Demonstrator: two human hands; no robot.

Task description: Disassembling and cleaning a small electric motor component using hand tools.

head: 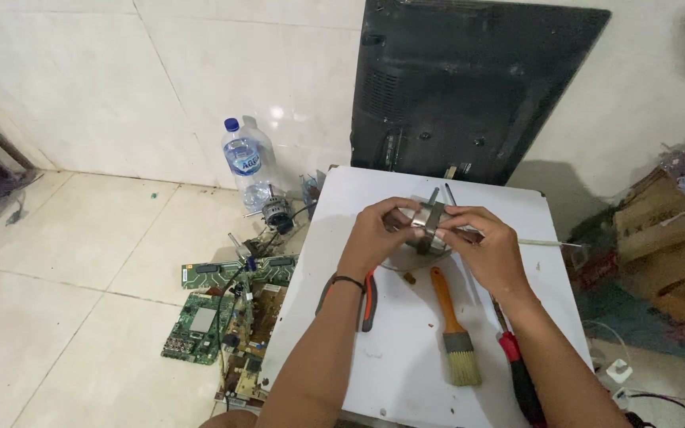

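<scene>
both hands, left hand (376,230) and right hand (481,238), clamped on a small grey metal motor block (428,226) at table centre; looks mid-disassembly; orange-handled paintbrush (453,333) at 6 o'clock; next probably needs steady prying

Pale tiled floor (81,238) meets a glossy cream tiled wall (200,71) (a soft glare shows near its base). A white tabletop (406,349) stands at centre, with a black panel (469,79) leaning far behind it.

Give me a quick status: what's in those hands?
Left hand and right hand both grip the small metal motor part above the white table. Brush, pliers lie near, not blocking.
</scene>
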